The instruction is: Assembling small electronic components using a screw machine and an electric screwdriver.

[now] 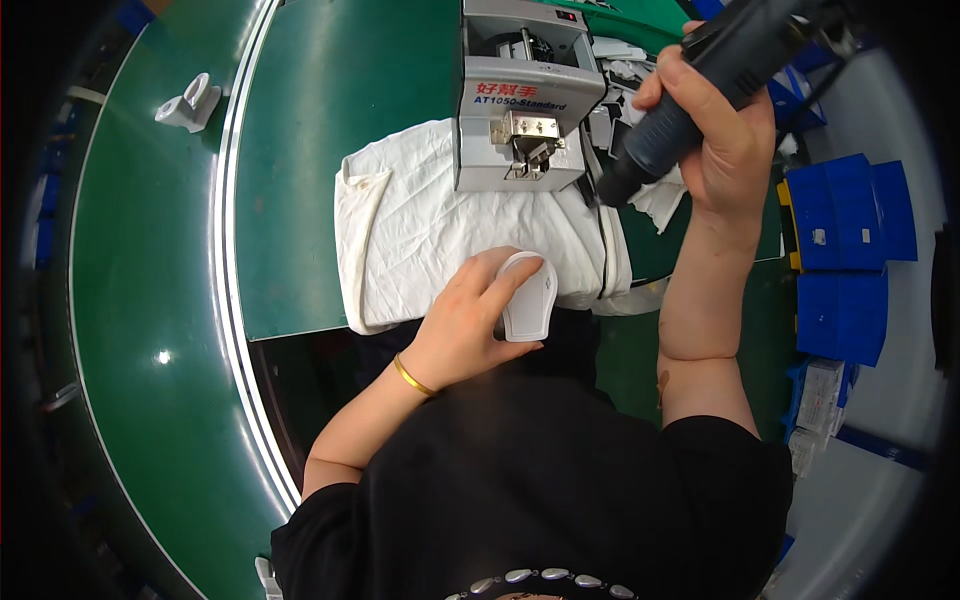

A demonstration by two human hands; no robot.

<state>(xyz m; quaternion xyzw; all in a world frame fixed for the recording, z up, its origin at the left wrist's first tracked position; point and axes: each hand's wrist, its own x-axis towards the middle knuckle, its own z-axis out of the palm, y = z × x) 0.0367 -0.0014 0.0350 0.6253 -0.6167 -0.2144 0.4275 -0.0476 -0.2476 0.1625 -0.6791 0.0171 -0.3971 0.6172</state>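
Black power tool (742, 62) aslant in raised right hand (728, 150)

We looked down on a dark green counter (320, 180), its near edge lying above a shadowy space. On our left, pale, glossy rails (228, 220) divided it from a long green worktop (130, 280), whose outer border bowed with our wide view. We noticed a small, bright glint of light (163, 356) on that worktop. Past it, the room fell into dimness, where we made out only vague blue shapes. To our right we saw blue bins (850, 215) and a pale grey surface (865, 520), floor or wall we couldn't tell, crossed by a dark blue band (880, 447).
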